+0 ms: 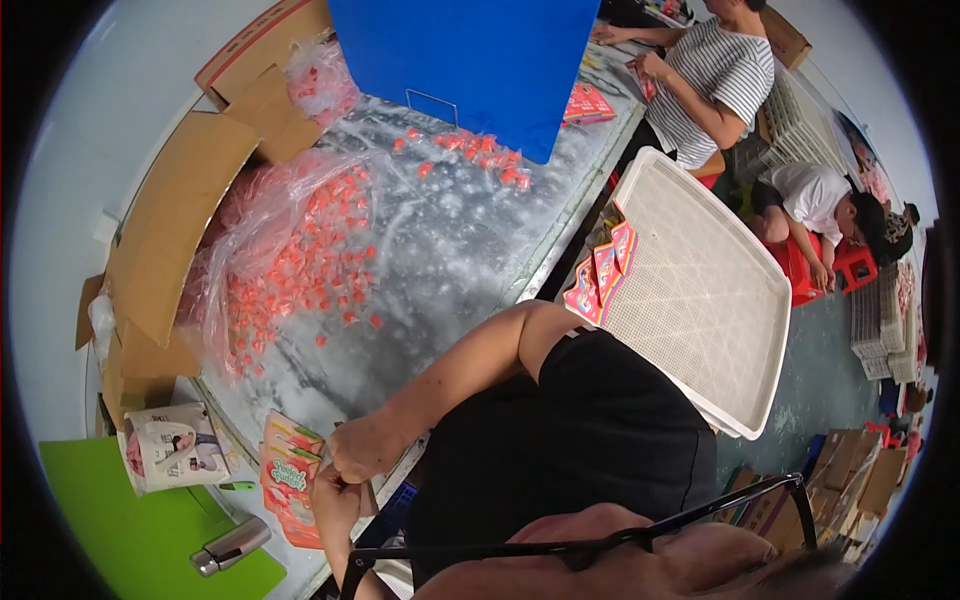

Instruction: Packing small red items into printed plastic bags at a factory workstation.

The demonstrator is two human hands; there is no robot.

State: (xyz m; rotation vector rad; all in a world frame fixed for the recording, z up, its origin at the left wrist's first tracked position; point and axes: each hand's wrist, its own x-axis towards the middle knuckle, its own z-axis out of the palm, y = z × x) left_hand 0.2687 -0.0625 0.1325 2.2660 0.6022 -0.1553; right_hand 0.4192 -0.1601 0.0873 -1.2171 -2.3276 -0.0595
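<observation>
My right hand [362,447] is curled into a loose fist at the table edge, fingers closed on something small that I cannot make out. My left hand [335,500] sits just below it, touching it, fingers bent in toward the same spot; whether it grips anything I cannot tell. Both hands rest against the fanned stack of pink printed packets [288,478] lying at the near edge of the metal table [450,240].

As I judge it, the stack is the weak point: it overhangs the edge beside my hands, and a nudge from either wrist could push packets off onto the floor. Whatever small piece the right fist holds could also slip out unseen, since my own knuckles hide it.

The right forearm [450,375] runs in from the right, bent sharply at the elbow, wrist turned down. The left forearm comes up from the lower edge, short and steep.

Further out, loose red-and-white wrapped pieces [300,270] spill from a clear plastic bag [240,235] across the table. A silver cylinder [230,545] lies on a green board [130,530] to my left, near a printed bag [170,445]. A white mesh tray [700,290] with a few more packets [600,272] at its edge lies to my right, and a blue bin [480,60] stands at the far end, where another person in a striped shirt [715,80] works.
</observation>
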